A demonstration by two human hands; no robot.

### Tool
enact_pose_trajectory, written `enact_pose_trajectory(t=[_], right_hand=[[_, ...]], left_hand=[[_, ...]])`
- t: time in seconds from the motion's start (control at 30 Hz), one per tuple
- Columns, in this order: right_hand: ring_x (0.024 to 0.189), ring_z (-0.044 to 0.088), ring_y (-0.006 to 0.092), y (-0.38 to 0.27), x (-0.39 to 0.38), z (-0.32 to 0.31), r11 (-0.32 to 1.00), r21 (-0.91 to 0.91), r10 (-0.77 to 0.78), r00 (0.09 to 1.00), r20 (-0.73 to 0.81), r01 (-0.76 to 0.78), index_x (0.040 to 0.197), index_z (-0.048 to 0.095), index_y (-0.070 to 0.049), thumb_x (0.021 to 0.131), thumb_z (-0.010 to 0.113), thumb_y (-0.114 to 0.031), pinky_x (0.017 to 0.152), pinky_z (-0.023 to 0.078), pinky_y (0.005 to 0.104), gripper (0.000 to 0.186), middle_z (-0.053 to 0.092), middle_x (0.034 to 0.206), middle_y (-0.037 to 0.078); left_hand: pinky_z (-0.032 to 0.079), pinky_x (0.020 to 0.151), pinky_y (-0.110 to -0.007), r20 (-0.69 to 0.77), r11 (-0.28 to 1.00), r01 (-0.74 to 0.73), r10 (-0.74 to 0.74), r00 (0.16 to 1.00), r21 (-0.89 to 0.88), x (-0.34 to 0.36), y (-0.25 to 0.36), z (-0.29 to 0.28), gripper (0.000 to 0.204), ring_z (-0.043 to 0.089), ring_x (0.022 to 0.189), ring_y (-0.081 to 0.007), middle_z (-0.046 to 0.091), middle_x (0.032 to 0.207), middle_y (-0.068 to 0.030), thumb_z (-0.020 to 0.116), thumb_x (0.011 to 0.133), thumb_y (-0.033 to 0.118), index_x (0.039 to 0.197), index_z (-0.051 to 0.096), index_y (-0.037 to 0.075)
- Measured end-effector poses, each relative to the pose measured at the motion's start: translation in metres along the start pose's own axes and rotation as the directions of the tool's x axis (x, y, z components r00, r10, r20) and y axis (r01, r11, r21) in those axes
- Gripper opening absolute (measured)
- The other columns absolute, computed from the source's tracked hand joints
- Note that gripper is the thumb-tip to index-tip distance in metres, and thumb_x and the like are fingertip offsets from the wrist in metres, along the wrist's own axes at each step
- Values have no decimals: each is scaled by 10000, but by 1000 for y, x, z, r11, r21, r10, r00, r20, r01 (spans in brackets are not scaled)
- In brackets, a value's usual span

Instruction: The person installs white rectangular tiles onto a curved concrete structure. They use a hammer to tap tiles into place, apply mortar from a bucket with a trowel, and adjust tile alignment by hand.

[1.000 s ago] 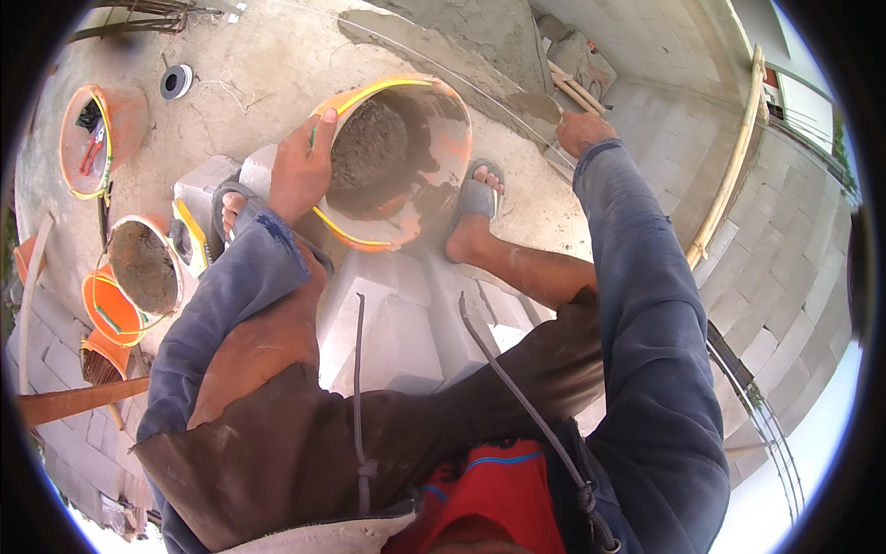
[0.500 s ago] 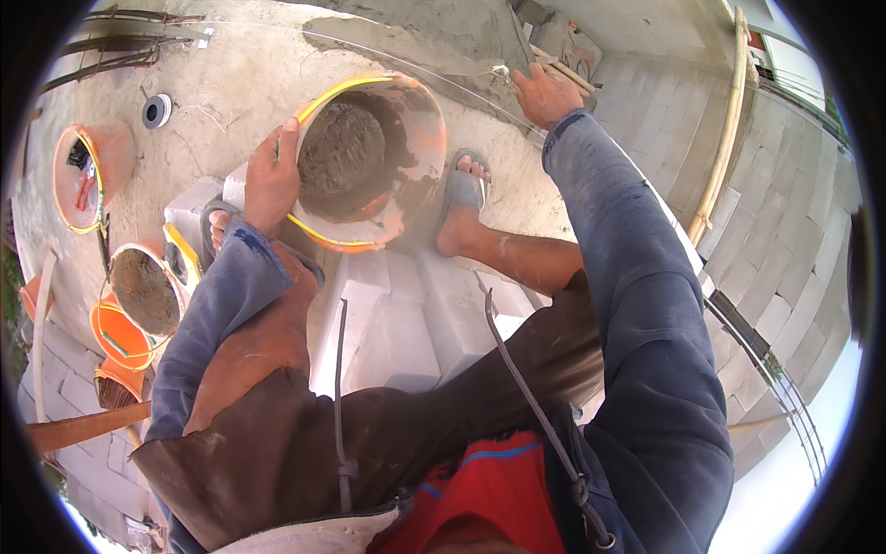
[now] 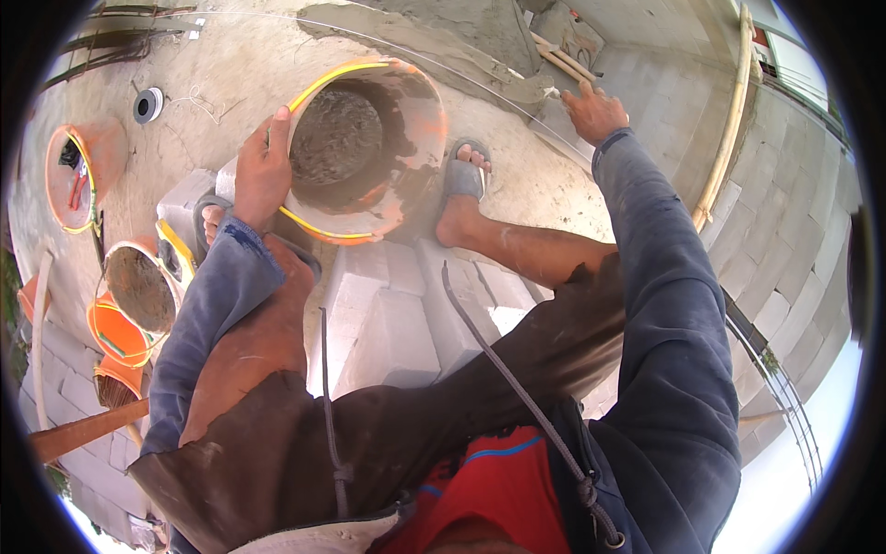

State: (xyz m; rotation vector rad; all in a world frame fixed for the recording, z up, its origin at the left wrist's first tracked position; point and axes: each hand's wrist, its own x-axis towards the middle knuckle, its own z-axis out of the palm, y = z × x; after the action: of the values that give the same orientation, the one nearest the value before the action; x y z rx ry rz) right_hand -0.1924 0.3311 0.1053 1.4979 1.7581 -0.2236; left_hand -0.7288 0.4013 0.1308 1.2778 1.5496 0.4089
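Wet grey mortar lies in a large orange-and-white bucket (image 3: 420,152) tilted toward me between my feet. My left hand (image 3: 263,171) grips its left side, thumb along the yellow-edged rim. Out to the right, my right hand (image 3: 596,113) is closed beside the far end of a strip of spread mortar (image 3: 397,32). A small pale bit shows at its fingertips; what the fingers hold is mostly hidden and I cannot make it out. A thin white string (image 3: 461,78) runs along the mortar strip and passes close to that hand.
Pale blocks (image 3: 388,337) lie below the bucket, between my legs. To the left stand a bucket with tools (image 3: 118,166), a mortar-filled bucket (image 3: 138,282), an orange bucket (image 3: 118,332) and a spool (image 3: 148,105). A bamboo pole (image 3: 724,129) leans by the block wall (image 3: 784,231).
My right hand has moved to the right and slightly nearer, along the mortar strip. My left hand stays on the bucket, which sits slightly higher in view.
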Motion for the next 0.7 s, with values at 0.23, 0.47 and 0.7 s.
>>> enact_pose_trajectory(t=[0.23,0.47,0.7], right_hand=[[1169,677,330,10,-32,4,999,14,31,999,-32,-31,1366,659,-164,1025,576,-186,847,601,511,352,601,1238,134],[1118,664,324,4,-48,-5,999,-15,47,999,-3,-47,1075,729,-119,1039,533,-226,826,588,523,226,613,1164,119],[1180,662,347,22,-114,-35,995,6,96,989,114,-97,1377,644,-167,996,580,-127,906,608,532,388,581,1230,133]], left_hand=[[499,940,-356,10,999,1,-1,1000,41,3,3,-1,600,657,984,-217,739,1015,-159,482,1146,489,1256,717,-52],[490,987,-366,24,1000,-18,18,1000,-1,10,-12,-2,637,666,1037,-242,745,1059,-185,483,1135,526,1267,714,-53],[503,973,-398,41,999,16,-15,999,-30,10,-16,-3,649,685,1027,-306,745,1068,-229,487,1122,557,1281,718,-29]])
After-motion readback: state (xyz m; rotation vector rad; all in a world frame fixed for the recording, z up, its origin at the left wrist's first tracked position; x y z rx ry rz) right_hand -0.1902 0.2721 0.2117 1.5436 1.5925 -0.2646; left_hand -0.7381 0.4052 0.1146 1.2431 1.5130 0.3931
